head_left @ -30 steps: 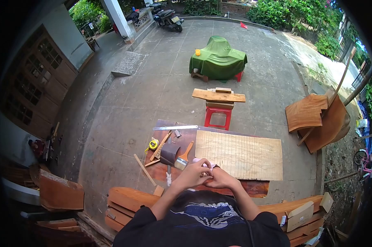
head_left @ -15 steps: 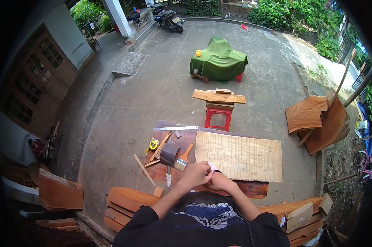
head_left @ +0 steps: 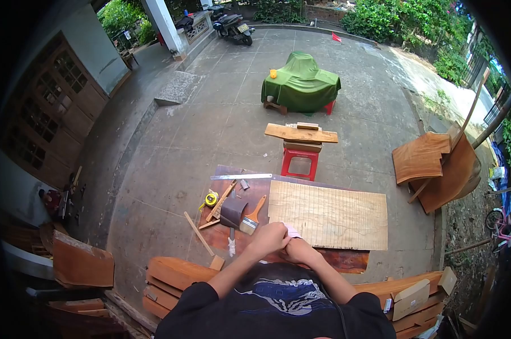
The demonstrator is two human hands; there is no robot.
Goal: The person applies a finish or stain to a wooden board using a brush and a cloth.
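Head view, lower centre of the frame: the left hand (head_left: 271, 237) and right hand (head_left: 302, 251) are together in front of the black printed shirt (head_left: 289, 299). Between them, at the far side, shows a small pale-pink item of soft appearance (head_left: 293, 232), identity not established.

Change noted: one second ago the left fingers were raised in an open loop; they are now curled down against the other hand. In my judgement, the handling of the pink item has become closer. Left fingertips are concealed, so a grip cannot be confirmed; the right fingers are hidden, state undetermined.

Just beyond, on the dark reddish-brown wooden desk (head_left: 346, 261), a flat brush with orange handle and pale bristles (head_left: 252, 216) lies left of the hands. A tan, ribbed rectangular sheet (head_left: 329, 217) lies at right of centre. These have not shifted.

Farther off, upper centre, stands a red plastic stool (head_left: 299, 161) bearing a light-brown wooden plank (head_left: 301, 133).
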